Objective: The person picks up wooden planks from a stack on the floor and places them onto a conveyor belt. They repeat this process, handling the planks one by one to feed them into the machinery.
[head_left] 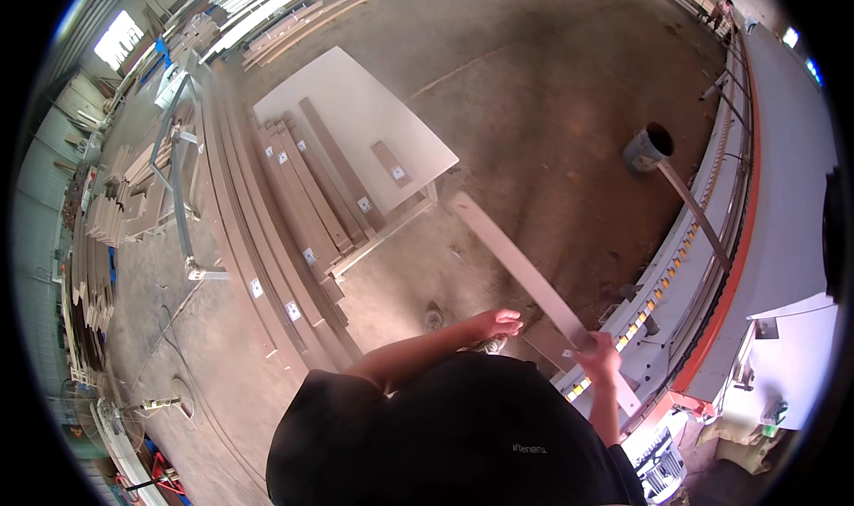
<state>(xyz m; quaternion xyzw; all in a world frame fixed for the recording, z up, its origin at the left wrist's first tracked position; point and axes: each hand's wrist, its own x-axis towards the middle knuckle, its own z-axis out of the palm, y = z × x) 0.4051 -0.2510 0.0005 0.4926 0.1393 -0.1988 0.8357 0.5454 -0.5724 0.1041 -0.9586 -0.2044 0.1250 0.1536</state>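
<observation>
My right hand (600, 357) is closed around a long, narrow, light brown board (525, 270) near its lower end. The board slants from my right side up and leftward, its far end in the air close to the corner of a white-topped table. In front of my body is my left hand (500, 324), holding nothing, its fingers loosely bent and a little apart. Right beside the held board runs a long machine (663, 279) with a row of yellow blocks along its side.
Several brown strips with white labels lie on the white tabletop (356, 79). Left of it, long boards (258, 239) lie stacked. A grey bucket (645, 150) stands on the floor by the machine's support arm (694, 208). A metal frame (182, 204) stands left; a person (722, 12) is far off.
</observation>
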